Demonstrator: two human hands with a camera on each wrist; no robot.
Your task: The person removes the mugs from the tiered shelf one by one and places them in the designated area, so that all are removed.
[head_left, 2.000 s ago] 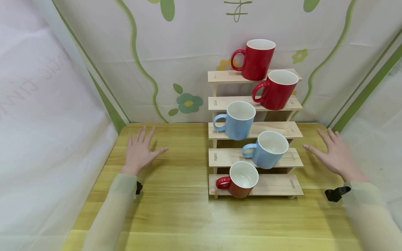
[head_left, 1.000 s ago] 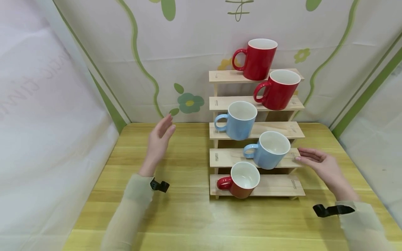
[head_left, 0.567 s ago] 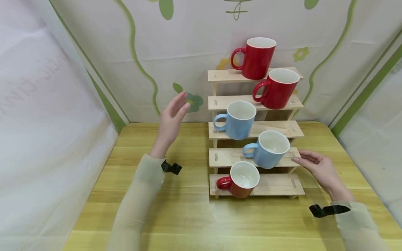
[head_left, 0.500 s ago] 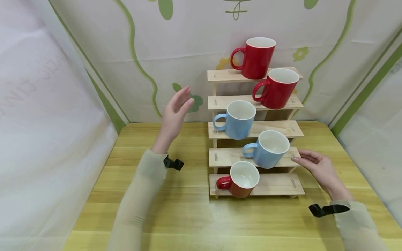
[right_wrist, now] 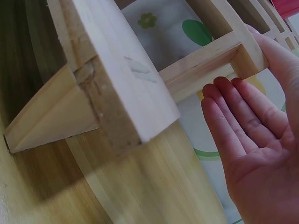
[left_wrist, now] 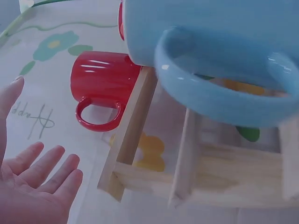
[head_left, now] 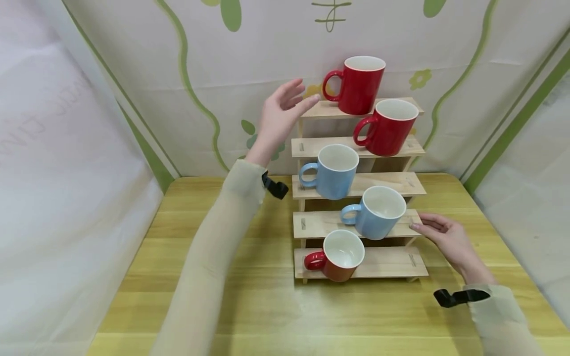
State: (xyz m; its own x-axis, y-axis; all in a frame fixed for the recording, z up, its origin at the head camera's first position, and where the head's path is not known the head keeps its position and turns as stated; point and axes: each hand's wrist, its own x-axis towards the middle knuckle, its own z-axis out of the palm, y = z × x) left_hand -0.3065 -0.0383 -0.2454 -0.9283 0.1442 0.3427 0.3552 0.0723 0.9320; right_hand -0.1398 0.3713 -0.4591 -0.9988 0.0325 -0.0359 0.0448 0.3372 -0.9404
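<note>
A five-tier wooden step shelf (head_left: 313, 225) stands on the table with one mug on each tier. My left hand (head_left: 280, 116) is raised at the left end of the top tier, thumb and fingers spread apart, holding nothing. Just right of it is the top red mug (head_left: 361, 89), its handle facing my hand; a gap shows between them in the left wrist view. With my right hand (head_left: 451, 243) I hold the right end of the second tier from the bottom. In the right wrist view the thumb lies over that board's end and the fingers (right_wrist: 238, 109) are below it.
Another red mug (head_left: 393, 129) sits one tier down. Below are two light blue mugs (head_left: 337, 173) on the middle tiers and a red mug with white inside (head_left: 342, 257) on the lowest. Printed white cloth (head_left: 249, 59) closes off the back and sides of the wooden table (head_left: 267, 316).
My left hand has risen from the table at the left, moving up and right to the top tier. My right hand came in from the right and took hold of the shelf's end. The mugs stayed put.
</note>
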